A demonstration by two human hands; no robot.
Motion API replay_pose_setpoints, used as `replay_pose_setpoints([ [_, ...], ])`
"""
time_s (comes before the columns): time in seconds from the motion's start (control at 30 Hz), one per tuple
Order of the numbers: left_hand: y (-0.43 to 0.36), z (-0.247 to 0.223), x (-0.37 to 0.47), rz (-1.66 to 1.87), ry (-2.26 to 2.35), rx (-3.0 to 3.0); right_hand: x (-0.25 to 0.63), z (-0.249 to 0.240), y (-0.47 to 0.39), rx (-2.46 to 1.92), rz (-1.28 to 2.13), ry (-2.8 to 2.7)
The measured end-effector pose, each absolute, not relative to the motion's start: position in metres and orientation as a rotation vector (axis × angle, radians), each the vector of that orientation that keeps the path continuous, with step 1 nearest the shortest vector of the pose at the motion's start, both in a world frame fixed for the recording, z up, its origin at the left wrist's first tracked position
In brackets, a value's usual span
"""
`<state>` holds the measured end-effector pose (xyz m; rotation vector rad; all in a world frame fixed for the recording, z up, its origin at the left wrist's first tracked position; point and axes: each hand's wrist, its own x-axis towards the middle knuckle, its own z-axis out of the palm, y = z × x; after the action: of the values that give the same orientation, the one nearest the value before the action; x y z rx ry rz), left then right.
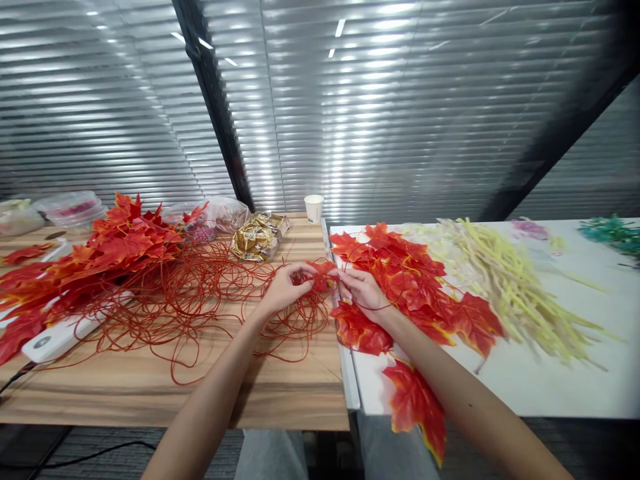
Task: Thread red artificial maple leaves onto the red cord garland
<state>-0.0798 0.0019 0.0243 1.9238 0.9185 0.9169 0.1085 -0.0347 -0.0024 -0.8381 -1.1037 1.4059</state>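
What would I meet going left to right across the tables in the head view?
Heap of red-orange fabric maple leaves → tangle of red wire stems → gold foil packets → white paper cup → pale yellow artificial sprigs → teal artificial sprigs.

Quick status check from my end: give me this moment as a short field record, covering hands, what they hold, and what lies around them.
left hand: fingers pinch a red leaf at the seam between the two tables
right hand: fingers on the same leaf, from the other side
red wire tangle: spread on the wooden table, reaching under the left hand
leaf pile left: red-orange, on the wooden table
leaf garland right: on the white table, under the right forearm
yellow sprigs: right of the garland
paper cup: upright at the far edge
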Motion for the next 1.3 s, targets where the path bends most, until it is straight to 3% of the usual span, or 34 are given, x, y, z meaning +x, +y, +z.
replay_pose_setpoints([
  [0.23,0.0003,0.0242,-0.0797,0.978,1.124,2.109,0.1076,-0.0045,-0.036,-0.904,1.275,-1.212],
  [0.83,-0.0013,0.0227,-0.0768,0.993,1.033,2.048,0.107,-0.0125,-0.0326,-0.937,1.331,-1.229],
  [1.3,0.0034,0.0183,-0.0819,1.076,1.214,2.262,0.1001,-0.0079,-0.0367,-0.917,1.376,-1.191],
])
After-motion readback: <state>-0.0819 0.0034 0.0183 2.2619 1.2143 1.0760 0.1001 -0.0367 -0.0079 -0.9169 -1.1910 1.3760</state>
